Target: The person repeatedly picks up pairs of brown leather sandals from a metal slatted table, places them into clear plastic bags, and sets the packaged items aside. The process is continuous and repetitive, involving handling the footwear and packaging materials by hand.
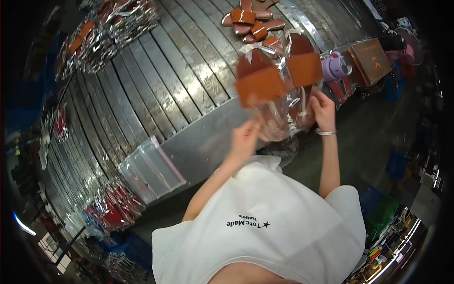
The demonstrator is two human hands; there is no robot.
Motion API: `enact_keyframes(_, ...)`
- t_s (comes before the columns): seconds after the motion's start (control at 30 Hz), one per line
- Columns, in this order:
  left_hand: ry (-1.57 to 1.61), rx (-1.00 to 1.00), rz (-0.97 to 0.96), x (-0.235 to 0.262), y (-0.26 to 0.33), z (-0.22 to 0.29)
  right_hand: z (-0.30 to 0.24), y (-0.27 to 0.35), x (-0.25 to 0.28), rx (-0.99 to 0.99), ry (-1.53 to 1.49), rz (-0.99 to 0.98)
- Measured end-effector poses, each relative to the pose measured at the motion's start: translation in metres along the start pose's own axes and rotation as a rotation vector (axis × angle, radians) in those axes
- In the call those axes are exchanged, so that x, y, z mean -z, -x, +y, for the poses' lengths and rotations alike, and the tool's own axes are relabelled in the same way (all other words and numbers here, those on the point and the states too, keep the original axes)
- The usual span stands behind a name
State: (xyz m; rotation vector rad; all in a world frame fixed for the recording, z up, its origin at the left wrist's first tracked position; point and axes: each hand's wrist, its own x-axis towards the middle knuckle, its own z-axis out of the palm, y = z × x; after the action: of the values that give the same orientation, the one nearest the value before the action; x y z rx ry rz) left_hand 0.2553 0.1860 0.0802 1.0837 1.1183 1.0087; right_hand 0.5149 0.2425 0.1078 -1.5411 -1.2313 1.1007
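Note:
A pair of sandals (259,87) with wide orange-brown straps and dark reddish insoles is in front of me, in a clear plastic bag (293,116). My right hand (323,110), with a light band at the wrist, pinches the bag's right side near the lower end. At the lower left of the bag is my left hand (246,138), blurred, its fingers curled against the bag's edge. The bag's folds hide parts of the sandals' lower ends.
Loose brown sandals (253,23) lie beyond on the slatted metal conveyor (184,61). Bagged sandals (111,35) are piled far left. Clear bags (152,170) rest at the near edge, beside red bagged goods (113,203). Lilac rolls (336,67) and a brown box (370,61) are right.

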Motion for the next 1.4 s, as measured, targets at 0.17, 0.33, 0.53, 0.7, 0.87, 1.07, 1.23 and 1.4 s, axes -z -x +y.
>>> enact_keyframes(0.17,0.225,0.37,-0.21,-0.07,-0.015,-0.106,0.05,-0.018,0.033,-0.227,0.731,0.063)
enact_keyframes(0.33,0.238,0.508,-0.261,-0.05,-0.024,-0.103,-0.033,-0.089,-0.025,0.176,0.967,0.143)
enact_keyframes(0.53,-0.081,0.4,-0.37,-0.011,-0.043,-0.07,0.097,-0.289,-0.066,-0.324,1.342,-0.217)
enact_keyframes(0.7,-0.067,0.054,0.235,0.059,-0.087,-0.069,0.046,-0.279,-0.12,-0.106,0.586,-0.205)
enact_keyframes(0.87,0.563,-0.083,0.384,0.067,-0.128,0.022,-0.083,-0.125,-0.176,-0.131,-0.358,-0.285)
enact_keyframes(1.07,0.563,-0.249,0.526,0.11,-0.056,0.072,-0.066,-0.07,-0.178,0.206,-0.17,-0.309)
enact_keyframes(1.23,1.136,-0.276,0.234,0.149,0.027,0.057,0.03,0.013,-0.278,-0.168,0.027,-0.956)
enact_keyframes(1.4,1.158,-0.278,0.391,0.194,0.099,0.037,0.04,0.1,-0.303,-0.396,-0.165,-1.094)
